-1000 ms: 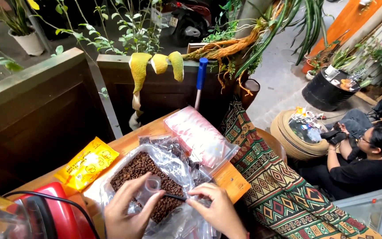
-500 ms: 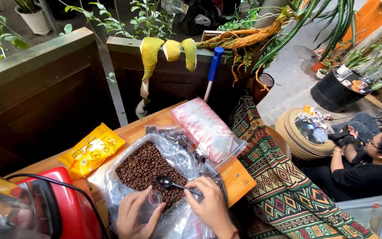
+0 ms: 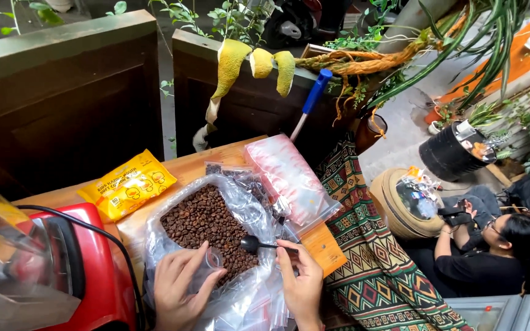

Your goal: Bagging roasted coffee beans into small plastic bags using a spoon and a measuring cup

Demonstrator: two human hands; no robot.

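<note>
A large clear plastic bag [image 3: 249, 202] full of brown coffee beans [image 3: 207, 224] lies open on the wooden table [image 3: 185, 170]. My left hand [image 3: 179, 289] holds a small clear plastic cup [image 3: 207, 265] at the near edge of the beans. My right hand [image 3: 302, 282] grips a black spoon [image 3: 259, 245] by its handle, with the bowl just above the beans beside the cup.
A red blender base [image 3: 84, 270] with a black cord and clear jug stands at the left. A yellow snack packet [image 3: 127, 182] and a stack of clear zip bags [image 3: 289, 178] lie on the table. A patterned cloth [image 3: 375, 270] hangs at the right; a seated person [image 3: 492, 257] is below.
The view has tilted down and shifted. My hands stay over the bean bag; the spoon has moved slightly right of the cup.
</note>
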